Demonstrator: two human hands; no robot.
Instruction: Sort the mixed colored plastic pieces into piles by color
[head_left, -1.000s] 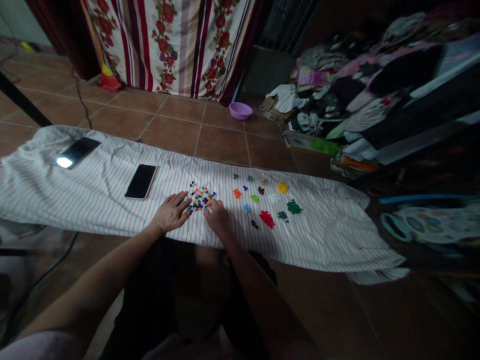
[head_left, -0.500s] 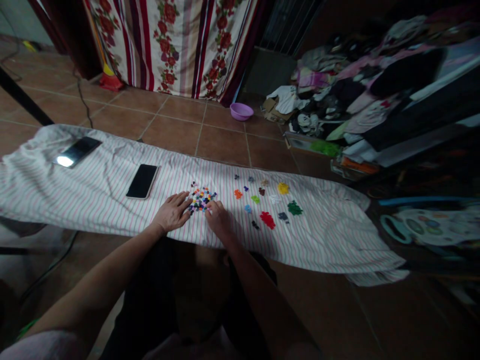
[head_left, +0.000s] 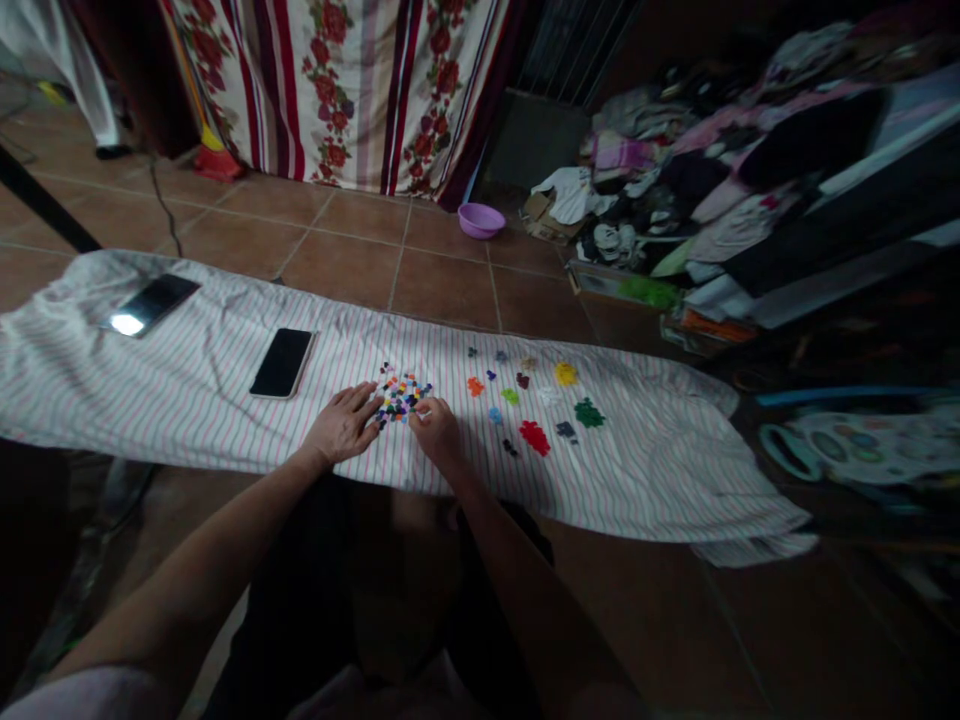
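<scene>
A mixed pile of small colored pieces [head_left: 401, 392] lies on the striped cloth [head_left: 225, 430]. At its left edge my left hand [head_left: 343, 426] rests flat, with fingers stretched out and their tips touching the pieces. My right hand [head_left: 438, 432] is at the pile's right edge, thumb and fingers pinched together; anything between them is too small to make out. Further right lie single-color groups, among them red pieces [head_left: 535, 437], dark green pieces [head_left: 589, 412], yellow pieces [head_left: 565, 373], orange pieces [head_left: 475, 386] and lime pieces [head_left: 510, 396].
Left of my hands lie a dark-screened phone [head_left: 283, 362] and another phone with a bright light [head_left: 161, 302]. Beyond the cloth, a purple basin [head_left: 481, 220] stands on the tiled floor. Heaped clothes [head_left: 675, 170] fill the right. A person's white-clad leg [head_left: 79, 75] shows at upper left.
A person's leg in white has come into view at the upper left. My right hand's fingers have shifted slightly at the pile's edge; my left hand stays in place.
</scene>
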